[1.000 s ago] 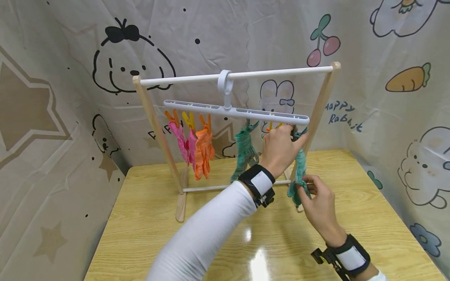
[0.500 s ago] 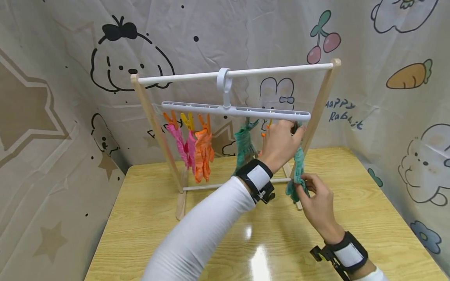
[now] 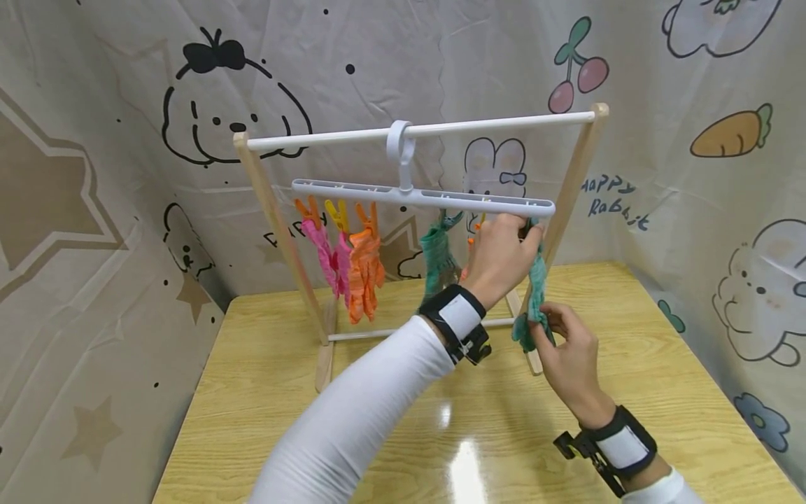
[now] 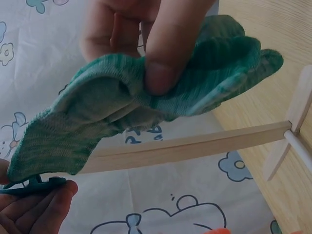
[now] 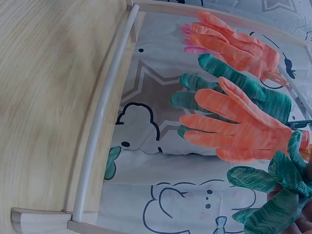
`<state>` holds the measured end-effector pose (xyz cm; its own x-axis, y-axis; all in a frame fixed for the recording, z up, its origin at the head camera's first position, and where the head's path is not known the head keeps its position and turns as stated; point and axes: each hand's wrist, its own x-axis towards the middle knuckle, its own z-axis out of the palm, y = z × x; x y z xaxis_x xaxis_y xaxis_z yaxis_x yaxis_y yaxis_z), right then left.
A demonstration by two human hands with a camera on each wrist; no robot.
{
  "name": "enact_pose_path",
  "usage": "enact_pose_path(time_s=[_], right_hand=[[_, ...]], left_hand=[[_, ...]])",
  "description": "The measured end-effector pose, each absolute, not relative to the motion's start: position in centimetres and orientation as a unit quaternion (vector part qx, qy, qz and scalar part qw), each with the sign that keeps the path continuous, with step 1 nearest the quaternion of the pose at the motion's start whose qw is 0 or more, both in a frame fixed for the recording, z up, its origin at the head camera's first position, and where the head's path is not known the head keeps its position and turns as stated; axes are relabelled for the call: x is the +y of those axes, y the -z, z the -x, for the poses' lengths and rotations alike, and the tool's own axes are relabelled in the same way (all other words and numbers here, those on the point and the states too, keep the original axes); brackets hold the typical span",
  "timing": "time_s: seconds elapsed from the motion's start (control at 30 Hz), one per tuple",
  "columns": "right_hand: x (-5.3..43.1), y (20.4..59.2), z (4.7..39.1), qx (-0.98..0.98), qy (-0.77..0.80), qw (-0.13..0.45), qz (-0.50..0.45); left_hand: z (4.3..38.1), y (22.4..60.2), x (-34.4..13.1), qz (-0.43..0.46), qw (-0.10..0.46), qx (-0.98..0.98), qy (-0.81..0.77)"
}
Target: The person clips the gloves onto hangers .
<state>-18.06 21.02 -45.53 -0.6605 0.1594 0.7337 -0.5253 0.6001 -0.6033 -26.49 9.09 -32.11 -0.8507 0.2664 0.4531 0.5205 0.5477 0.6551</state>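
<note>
In the head view, my left hand (image 3: 504, 252) is just under the right end of a pale hanger bar (image 3: 478, 203). It pinches a dark green clothespin (image 4: 36, 185), clear in the left wrist view, whose tip meets the cuff of a green knit glove (image 4: 53, 131). Lower down, my right hand (image 3: 569, 353) grips that glove by its finger part, thumb across the fabric. The glove's fingers (image 5: 265, 219) spread out at lower right in the right wrist view. Whether the clothespin's jaws close on the cuff I cannot tell.
The hanger hooks over the white rail (image 3: 497, 126) of a wooden rack (image 3: 576, 175). From it hang pink gloves (image 3: 321, 255), an orange glove (image 3: 364, 273), another green glove (image 3: 436, 259) and a second orange glove (image 5: 243, 131). The wood-grain table (image 3: 390, 427) lies beneath; a printed curtain (image 3: 378, 63) stands behind.
My right hand has risen slightly with the green glove, bringing its cuff up nearer the clothespin. My left hand has stayed by the hanger's right end, shifting only a little.
</note>
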Motion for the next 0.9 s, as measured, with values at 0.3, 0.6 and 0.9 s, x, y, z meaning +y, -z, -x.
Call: enact_pose_path(time_s=[0.3, 0.6, 0.9], right_hand=[[20.9, 44.8, 18.8, -0.795, -0.44, 0.399, -0.122], [20.9, 44.5, 19.2, -0.798, -0.433, 0.401, -0.125], [21.0, 44.4, 19.2, -0.801, -0.433, 0.394, -0.126]], left_hand=[[26.5, 32.2, 9.0, 0.227, 0.141, -0.866, 0.422], [26.4, 32.3, 9.0, 0.226, 0.13, -0.859, 0.441], [26.3, 32.6, 8.9, 0.222, 0.132, -0.856, 0.447]])
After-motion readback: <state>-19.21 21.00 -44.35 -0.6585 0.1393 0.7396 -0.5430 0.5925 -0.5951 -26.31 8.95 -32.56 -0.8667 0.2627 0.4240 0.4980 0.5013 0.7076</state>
